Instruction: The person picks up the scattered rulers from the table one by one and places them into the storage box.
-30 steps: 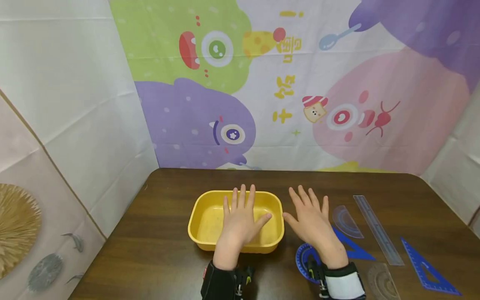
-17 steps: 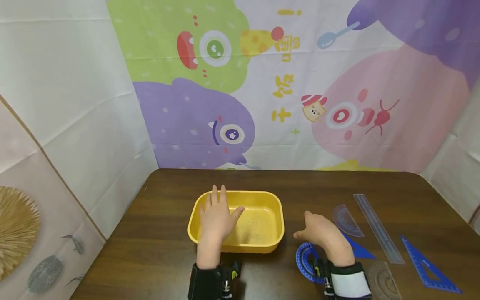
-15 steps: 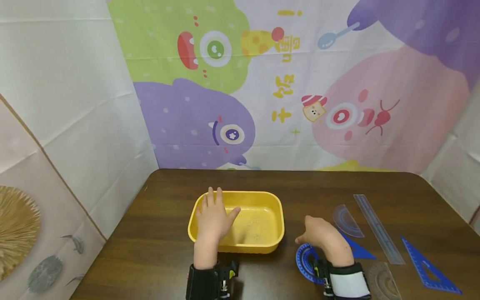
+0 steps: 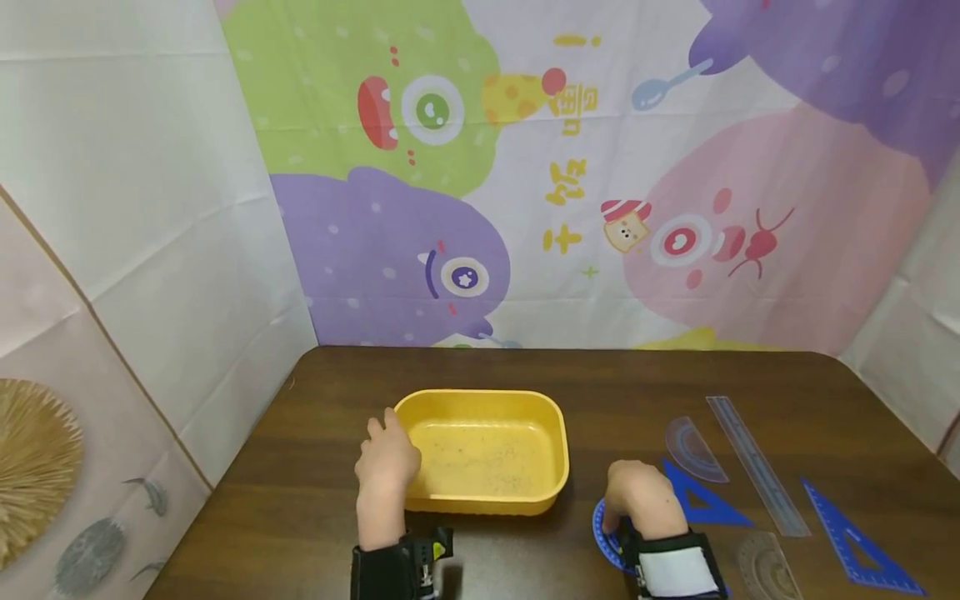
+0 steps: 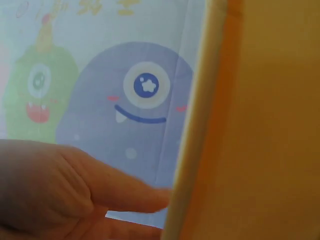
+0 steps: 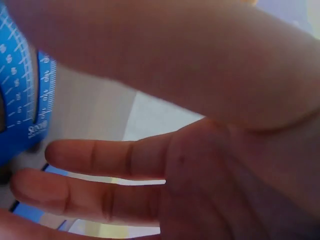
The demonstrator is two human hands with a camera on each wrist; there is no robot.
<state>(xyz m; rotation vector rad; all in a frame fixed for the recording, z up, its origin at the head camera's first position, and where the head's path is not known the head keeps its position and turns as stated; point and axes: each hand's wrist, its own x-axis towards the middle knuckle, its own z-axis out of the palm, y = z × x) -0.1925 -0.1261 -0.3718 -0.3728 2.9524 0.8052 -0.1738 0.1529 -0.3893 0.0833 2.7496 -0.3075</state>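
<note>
A yellow basin (image 4: 487, 502) stands in the middle of the table. My left hand (image 4: 386, 462) is at its left rim, fingertips pointing away and down. In the left wrist view the thumb (image 5: 120, 189) is straight and right at the basin's rim (image 5: 192, 125), with backdrop showing between it and the finger below. My right hand (image 4: 641, 500) reaches down over a round blue protractor (image 4: 603, 546), partly hiding it. In the right wrist view several fingers (image 6: 107, 159) are extended and apart, and the thumb side overlaps the blue protractor (image 6: 15, 75).
Right of the right hand lie a blue set square (image 4: 705, 508), a clear semicircular protractor (image 4: 693, 450), a clear ruler (image 4: 757, 467), a larger blue set square (image 4: 832, 517) and a clear template (image 4: 765, 567). A cartoon-print cloth (image 4: 570, 292) hangs behind the table (image 4: 322, 467).
Both hands were spread flat over the basin and table. The left moved left to the basin's left rim; the right moved back towards the front and down over the round blue protractor.
</note>
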